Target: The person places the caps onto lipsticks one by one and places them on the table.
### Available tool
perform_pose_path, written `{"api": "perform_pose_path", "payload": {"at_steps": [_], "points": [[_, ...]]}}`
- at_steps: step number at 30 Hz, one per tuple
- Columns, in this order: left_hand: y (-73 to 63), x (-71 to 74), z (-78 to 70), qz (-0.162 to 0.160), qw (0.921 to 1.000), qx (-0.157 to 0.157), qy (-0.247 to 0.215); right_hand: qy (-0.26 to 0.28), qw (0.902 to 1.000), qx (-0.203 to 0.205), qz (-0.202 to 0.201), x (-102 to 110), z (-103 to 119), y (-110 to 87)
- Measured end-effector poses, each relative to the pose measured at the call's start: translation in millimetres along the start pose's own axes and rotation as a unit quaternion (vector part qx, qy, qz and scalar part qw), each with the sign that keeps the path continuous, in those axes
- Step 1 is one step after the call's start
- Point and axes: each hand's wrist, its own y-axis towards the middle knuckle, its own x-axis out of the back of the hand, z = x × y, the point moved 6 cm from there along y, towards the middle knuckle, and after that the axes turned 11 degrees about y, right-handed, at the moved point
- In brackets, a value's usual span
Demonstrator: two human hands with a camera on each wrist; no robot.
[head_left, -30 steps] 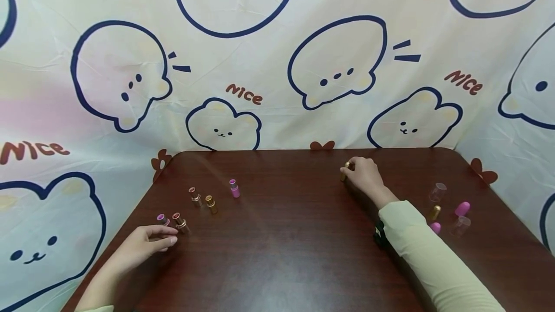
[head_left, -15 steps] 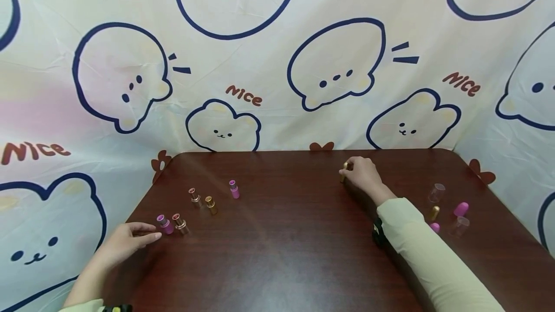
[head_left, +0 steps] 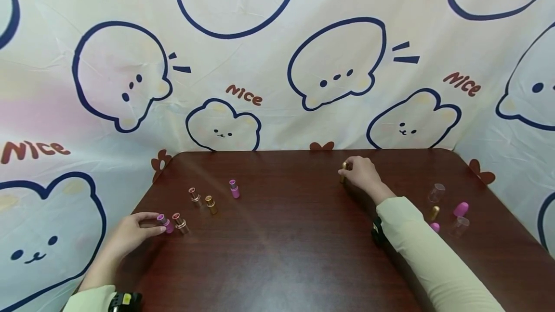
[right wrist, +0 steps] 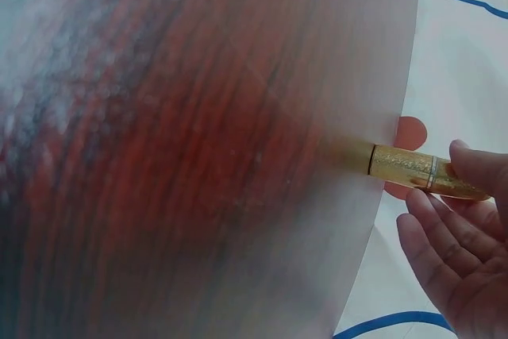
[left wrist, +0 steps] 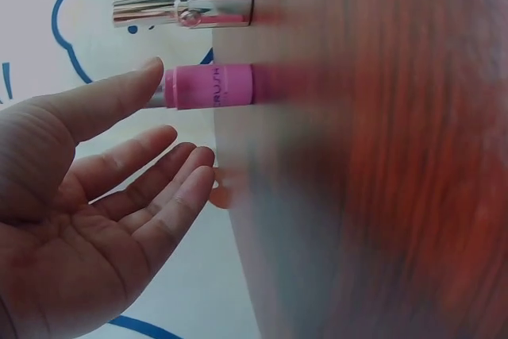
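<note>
My right hand [head_left: 363,173] is at the far side of a glossy, dark brown worktop [head_left: 277,249], with a pale cartoon-printed cloth [head_left: 256,66] hanging behind and at both sides. It pinches an upright gold lipstick [right wrist: 403,166]. My left hand [head_left: 128,234] is loosely spread; a pink lipstick [left wrist: 213,86] stands right by its thumb, whether touching I cannot tell.

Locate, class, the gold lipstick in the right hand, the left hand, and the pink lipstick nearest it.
Gold lipstick [right wrist: 409,168]: right wrist view, lower body.
Left hand [left wrist: 91,232]: left wrist view, palm.
Pink lipstick [left wrist: 210,86]: left wrist view, lettered body.
</note>
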Motion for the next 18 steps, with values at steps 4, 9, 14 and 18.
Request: {"api": "perform_pose_path", "payload": {"at_steps": [4, 9, 14, 18], "points": [[4.4, -5.5, -1.3, -0.003, 1.0000, -0.007, -0.005, 0.000, 1.0000, -0.001, 0.005, 0, -1, 0.1], [8.5, -9.7, -2.8, -0.008, 0.9999, -0.010, 0.008, -0.004, 0.9999, -0.003, 0.015, 0, -3, 0.4], [10.8, -10.7, -3.7, -0.013, 0.9995, -0.007, 0.026, 0.003, 0.9994, -0.013, 0.031, 0, -3, -0.9], [11.9, -10.5, -4.1, -0.013, 0.9990, -0.002, 0.042, 0.008, 0.9990, -0.021, 0.038, 1, -1, -3.0]]}}
